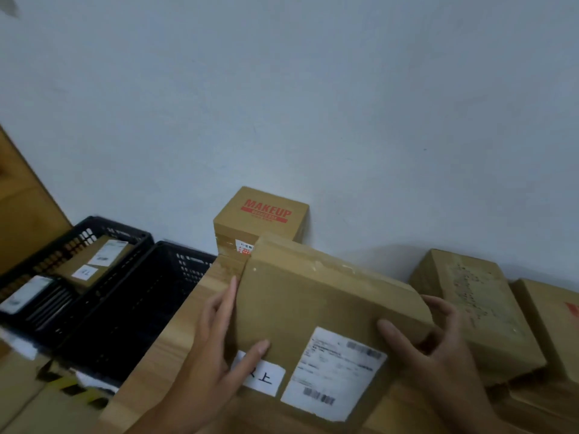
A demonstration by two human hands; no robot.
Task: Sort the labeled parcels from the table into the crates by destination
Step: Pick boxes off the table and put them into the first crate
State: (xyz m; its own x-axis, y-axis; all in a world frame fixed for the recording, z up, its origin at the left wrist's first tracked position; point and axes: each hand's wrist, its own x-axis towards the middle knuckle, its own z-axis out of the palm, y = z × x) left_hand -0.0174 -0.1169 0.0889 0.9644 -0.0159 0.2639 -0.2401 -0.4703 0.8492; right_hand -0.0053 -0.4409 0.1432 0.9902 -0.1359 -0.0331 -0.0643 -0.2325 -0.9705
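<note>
Labeled parcel (313,305), frame centre: left grip (216,355) grasping its left edge, right grip (438,349) grasping its right edge. Black crate (189,267), lower left.

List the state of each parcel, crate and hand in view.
Held parcel: tilted, label up, gripped at both side edges.
Left hand: grips the parcel's left edge.
Right hand: grips its right edge.
MAKEUP box: closed, upright.
Far crate: holds labeled parcels.
Near crate: no parcel visible inside.
Right-side parcel: lying flat, untouched.
</note>
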